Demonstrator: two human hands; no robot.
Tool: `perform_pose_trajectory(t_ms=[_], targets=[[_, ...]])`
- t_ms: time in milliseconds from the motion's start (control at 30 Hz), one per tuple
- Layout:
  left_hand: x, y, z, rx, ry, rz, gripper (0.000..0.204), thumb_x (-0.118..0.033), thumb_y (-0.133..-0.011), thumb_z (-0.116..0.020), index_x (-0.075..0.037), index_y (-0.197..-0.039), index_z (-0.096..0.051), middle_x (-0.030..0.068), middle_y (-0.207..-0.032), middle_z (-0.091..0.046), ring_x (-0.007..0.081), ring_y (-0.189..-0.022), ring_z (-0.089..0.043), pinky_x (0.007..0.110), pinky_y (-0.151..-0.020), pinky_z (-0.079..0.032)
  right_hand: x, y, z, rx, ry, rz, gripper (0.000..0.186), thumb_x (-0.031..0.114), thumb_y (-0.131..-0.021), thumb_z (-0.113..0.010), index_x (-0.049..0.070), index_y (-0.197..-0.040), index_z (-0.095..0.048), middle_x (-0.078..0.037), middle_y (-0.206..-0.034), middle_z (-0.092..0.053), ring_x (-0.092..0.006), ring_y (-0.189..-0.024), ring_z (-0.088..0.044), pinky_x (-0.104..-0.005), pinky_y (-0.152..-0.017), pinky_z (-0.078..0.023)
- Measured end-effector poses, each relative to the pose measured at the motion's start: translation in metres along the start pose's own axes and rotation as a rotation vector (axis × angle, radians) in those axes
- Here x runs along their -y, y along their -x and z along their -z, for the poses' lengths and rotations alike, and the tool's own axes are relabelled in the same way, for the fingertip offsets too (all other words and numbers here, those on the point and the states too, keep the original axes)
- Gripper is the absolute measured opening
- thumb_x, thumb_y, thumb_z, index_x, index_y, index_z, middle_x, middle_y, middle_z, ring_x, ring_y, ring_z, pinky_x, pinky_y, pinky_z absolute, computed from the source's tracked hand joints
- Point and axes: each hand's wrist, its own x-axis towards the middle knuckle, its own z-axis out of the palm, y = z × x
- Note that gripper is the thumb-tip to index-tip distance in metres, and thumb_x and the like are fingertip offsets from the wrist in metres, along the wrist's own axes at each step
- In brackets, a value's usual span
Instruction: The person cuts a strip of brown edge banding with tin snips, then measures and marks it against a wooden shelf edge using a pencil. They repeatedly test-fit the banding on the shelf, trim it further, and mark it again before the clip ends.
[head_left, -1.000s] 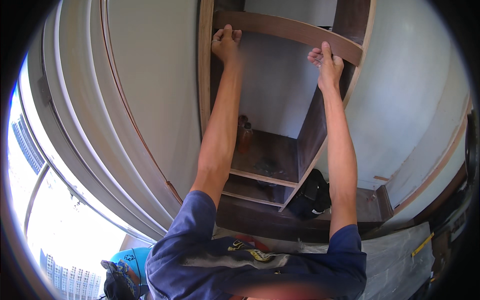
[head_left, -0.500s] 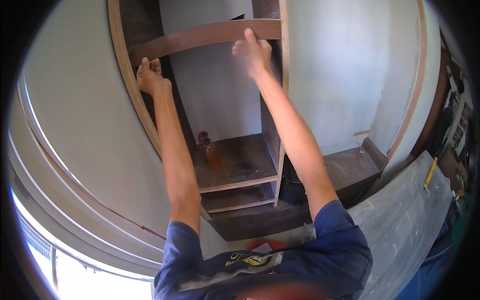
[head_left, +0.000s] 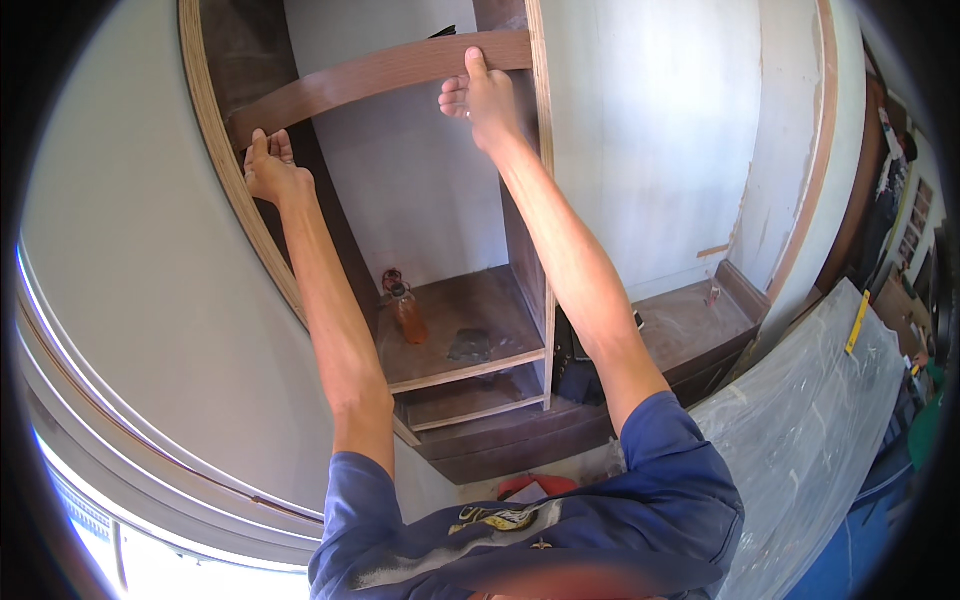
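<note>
A brown wood-grain strip [head_left: 370, 80] runs across the front of an upper shelf in a tall open cabinet. Near its left end my left hand [head_left: 280, 172] is closed on the lower edge, thumb up against the strip and fingers curled. Toward the right end, my right hand [head_left: 490, 105] has its thumb pressed on the strip's front face. The fingers of that hand bend in below the edge, and their tips are partly visible. Both arms are stretched upward and forward.
Below, a cabinet shelf [head_left: 450, 372] carries a bottle of orange liquid [head_left: 408, 315] and a dark flat piece [head_left: 470, 345]. A low brown ledge [head_left: 690, 310] extends right. Plastic sheeting [head_left: 800, 400] with a yellow level-like bar [head_left: 858, 322] lies further right; a red container [head_left: 537, 486] sits below.
The whole view has shifted, so the cabinet appears slightly further left. Both hands stay at nearly the same places along the strip.
</note>
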Motion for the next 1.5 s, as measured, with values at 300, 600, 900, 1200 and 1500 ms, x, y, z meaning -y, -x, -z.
perform_pose_trajectory(t_ms=[300, 600, 900, 1200, 1500], targets=[[0.001, 0.001, -0.008, -0.124, 0.073, -0.003, 0.015, 0.0, -0.086, -0.073, -0.001, -0.091, -0.059, 0.0066, -0.079, -0.061, 0.0168, -0.067, -0.064, 0.029, -0.064, -0.061, -0.005, -0.001, -0.004, -0.135, 0.034, 0.003, 0.051, 0.045, -0.105, -0.05, -0.001, -0.085, -0.058, -0.01, -0.069, -0.062, -0.0183, -0.054, -0.062, -0.0303, -0.049, -0.055], [0.028, -0.037, 0.007, -0.085, -0.092, 0.082, 0.018, -0.009, -0.077, -0.074, -0.003, -0.089, -0.062, 0.0122, -0.077, -0.066, 0.0275, -0.073, -0.066, 0.04, -0.069, -0.052, -0.008, 0.001, 0.0, -0.136, 0.089, 0.166, 0.067, 0.058, -0.098, -0.056, -0.004, -0.075, -0.063, -0.015, -0.063, -0.065, -0.0229, -0.052, -0.066, -0.0351, -0.05, -0.056], [0.051, -0.067, 0.009, -0.272, -0.03, -0.116, 0.026, 0.003, -0.075, -0.082, 0.013, -0.086, -0.06, 0.0223, -0.072, -0.066, 0.028, -0.058, -0.068, 0.035, -0.053, -0.061, 0.005, 0.0, -0.007, -0.406, -0.139, 0.062, 0.036, 0.032, -0.093, -0.073, 0.006, -0.088, -0.049, -0.005, -0.066, -0.053, -0.0137, -0.049, -0.053, -0.0308, -0.042, -0.045], [0.049, -0.048, -0.006, -0.257, 0.015, -0.148, 0.02, 0.006, -0.075, -0.08, 0.012, -0.081, -0.062, 0.0202, -0.067, -0.064, 0.0284, -0.057, -0.066, 0.035, -0.053, -0.06, 0.001, 0.003, -0.014, -0.743, 0.38, 0.422, 0.038, 0.028, -0.085, -0.079, 0.005, -0.089, -0.049, -0.011, -0.079, -0.057, -0.0321, -0.076, -0.058, -0.0456, -0.074, -0.046], [0.011, 0.009, -0.024, -0.194, 0.031, -0.105, 0.022, 0.0, -0.086, -0.072, 0.002, -0.098, -0.054, 0.0128, -0.084, -0.061, 0.0199, -0.065, -0.061, 0.029, -0.059, -0.056, -0.001, 0.002, 0.0, -0.652, 1.038, 0.937, 0.023, 0.018, -0.085, -0.077, 0.006, -0.1, -0.065, -0.009, -0.099, -0.061, -0.0305, -0.096, -0.057, -0.0437, -0.081, -0.046]])
